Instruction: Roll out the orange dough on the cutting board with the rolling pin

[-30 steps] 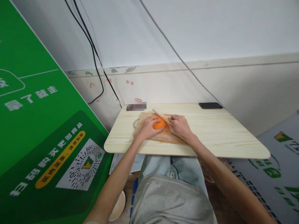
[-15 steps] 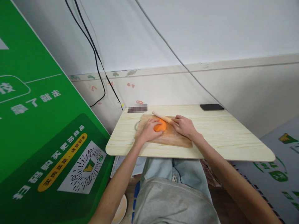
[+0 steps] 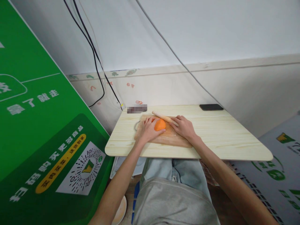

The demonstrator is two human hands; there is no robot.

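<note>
A smooth, rounded piece of orange dough (image 3: 160, 124) lies on a wooden cutting board (image 3: 174, 141). The fingers and thumb of my left hand (image 3: 150, 128) curve around its left and near sides, hiding part of it. My right hand (image 3: 184, 125) is closed on the near right end of a thin, pale wooden rolling pin (image 3: 165, 117). The pin slants across the board, its free end pointing to the far left, right behind the dough. Pale smears mark the board's surface beside the dough.
The board rests on a light wood-grain table (image 3: 225, 137) against the wall. A black phone (image 3: 211, 107) lies at the back right, and a blurred-out item (image 3: 137, 108) at the back left. A metal handle (image 3: 137, 125) sticks out from the board. Green panel (image 3: 77, 131) stands left.
The rolling pin and my right hand have hardly moved. My left fingers have shifted slightly back on the dough, so more of its rounded top shows. The view has shifted slightly.
</note>
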